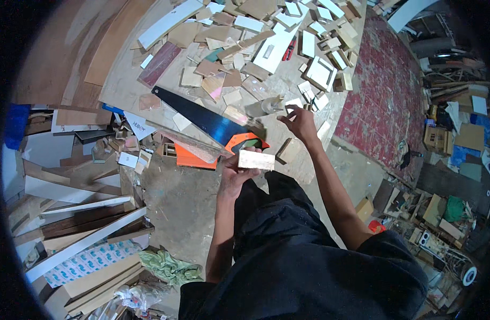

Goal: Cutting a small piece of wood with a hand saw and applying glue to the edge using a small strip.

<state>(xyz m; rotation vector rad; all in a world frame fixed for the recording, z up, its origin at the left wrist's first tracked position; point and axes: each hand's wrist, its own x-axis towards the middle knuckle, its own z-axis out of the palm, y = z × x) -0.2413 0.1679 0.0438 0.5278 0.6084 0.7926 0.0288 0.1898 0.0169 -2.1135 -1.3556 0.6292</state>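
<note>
In the head view, the left hand (235, 175) has its thumb and fingers closed around the left end of a pale wooden block (256, 160), held out in front of the person's dark clothing at the near side of the worktable (122, 69). The right hand (300, 124) is over the table with its fingers bent and a gap between thumb and forefinger; whether something small sits in the other fingers I cannot tell. A pale, upright-looking container (269, 105) is just beside those fingertips, and whether they touch it is unclear. Because the block is gripped at one end only, its free end could tip or twist if pushed, and a loosened thumb could let it drop. The handsaw (197, 116) lies with its orange handle (237, 140) toward the person, just beyond the block in view; a careless sweep of the left wrist could knock it or catch its teeth. The container could be toppled by a stray knuckle of the right hand, spilling whatever it holds. Offcuts (213, 85) crowd the far side, so a small piece set down there could easily be lost among them.
</note>
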